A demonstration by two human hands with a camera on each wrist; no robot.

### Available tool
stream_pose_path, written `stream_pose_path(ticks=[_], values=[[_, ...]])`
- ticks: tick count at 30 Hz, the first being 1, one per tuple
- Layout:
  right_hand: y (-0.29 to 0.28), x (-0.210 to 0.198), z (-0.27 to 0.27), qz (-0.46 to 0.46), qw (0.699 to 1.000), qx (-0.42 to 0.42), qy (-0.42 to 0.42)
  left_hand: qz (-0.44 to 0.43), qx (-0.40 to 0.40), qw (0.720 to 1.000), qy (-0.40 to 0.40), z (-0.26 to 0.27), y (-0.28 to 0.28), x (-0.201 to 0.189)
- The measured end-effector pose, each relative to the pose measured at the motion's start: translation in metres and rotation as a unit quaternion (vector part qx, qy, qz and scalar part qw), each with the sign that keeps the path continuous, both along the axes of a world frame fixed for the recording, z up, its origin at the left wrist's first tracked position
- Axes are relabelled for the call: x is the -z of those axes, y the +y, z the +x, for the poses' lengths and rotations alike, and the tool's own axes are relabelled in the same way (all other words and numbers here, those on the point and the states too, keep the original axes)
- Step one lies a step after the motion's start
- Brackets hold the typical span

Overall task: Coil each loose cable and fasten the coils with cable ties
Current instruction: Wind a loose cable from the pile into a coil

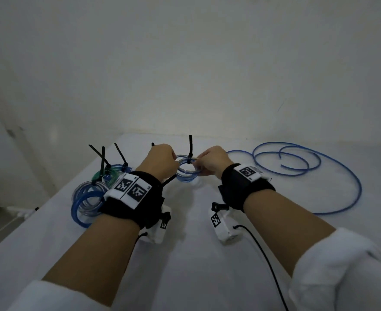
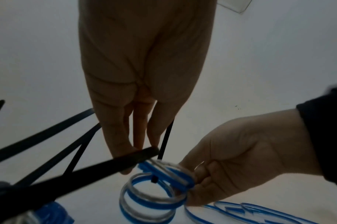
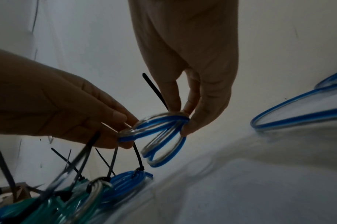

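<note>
1. Hanging between both hands just above the tabletop (image 1: pixel 191 254), the small blue-and-clear coil (image 1: pixel 187 172) is the landmark; it is held up, I judge, so a tie can pass around its loops.
2. On the coil's top sits a black cable tie (image 1: pixel 190 151), tail upright, apparently already closed round the loops there.
3. At the coil's right edge, the right hand (image 1: pixel 212 161) pinches the bunched loops between thumb and fingers (image 3: pixel 204 118), probably to stop the turns springing apart.
4. At the coil's left edge, the left hand (image 1: pixel 160 161) has its fingertips (image 3: pixel 117 115) closed on the loops; black ties cross this hand too, though whether it grips them is unclear.
5. Left of the coil, finished coils (image 1: pixel 90 198) in blue, clear and green lie together, ties sticking up, seemingly set aside as done.
6. Right of the coil, a long blue cable (image 1: pixel 306 167) sprawls loose on the tabletop, not yet wound, so work remains.
</note>
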State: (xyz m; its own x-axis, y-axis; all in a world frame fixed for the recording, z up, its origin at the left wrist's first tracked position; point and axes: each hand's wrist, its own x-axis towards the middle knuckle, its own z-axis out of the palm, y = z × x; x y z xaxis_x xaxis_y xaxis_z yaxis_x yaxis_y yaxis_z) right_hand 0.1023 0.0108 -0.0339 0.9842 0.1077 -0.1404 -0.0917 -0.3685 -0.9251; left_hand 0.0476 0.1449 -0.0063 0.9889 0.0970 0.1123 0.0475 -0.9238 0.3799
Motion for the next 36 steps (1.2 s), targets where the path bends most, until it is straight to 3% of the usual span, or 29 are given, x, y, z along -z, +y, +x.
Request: stream_pose_path(ticks=[5,10,13,17,22,27,31,33,36], values=[[0.004,0.009,0.003,-0.064,0.996,-0.049,0.029,0.018,-0.002,0.997,0.076,0.007,0.005,0.008],[-0.011,0.004,-0.002,-0.059,0.993,-0.097,0.035,0.028,0.012,0.995,0.094,0.008,0.001,0.010],[-0.027,-0.004,-0.009,-0.073,0.992,-0.104,0.025,0.038,0.019,0.997,0.060,0.004,-0.009,0.002],[-0.065,-0.016,-0.017,-0.160,0.982,-0.100,-0.032,-0.005,0.032,0.998,-0.046,-0.003,-0.034,-0.012],[-0.126,-0.018,-0.030,-0.305,0.945,-0.114,-0.034,-0.025,0.105,0.991,-0.078,-0.003,-0.077,-0.016],[-0.164,-0.010,-0.050,-0.438,0.882,-0.173,-0.004,0.025,0.166,0.986,-0.004,0.002,-0.122,0.000],[-0.184,-0.004,-0.060,-0.462,0.863,-0.200,-0.045,0.069,0.208,0.973,0.066,0.007,-0.147,0.017],[-0.196,-0.002,-0.060,-0.447,0.872,-0.190,-0.068,0.090,0.224,0.966,0.097,0.009,-0.153,0.025],[-0.217,-0.005,-0.057,-0.326,0.932,-0.146,-0.062,0.101,0.222,0.965,0.098,0.014,-0.154,0.032]])
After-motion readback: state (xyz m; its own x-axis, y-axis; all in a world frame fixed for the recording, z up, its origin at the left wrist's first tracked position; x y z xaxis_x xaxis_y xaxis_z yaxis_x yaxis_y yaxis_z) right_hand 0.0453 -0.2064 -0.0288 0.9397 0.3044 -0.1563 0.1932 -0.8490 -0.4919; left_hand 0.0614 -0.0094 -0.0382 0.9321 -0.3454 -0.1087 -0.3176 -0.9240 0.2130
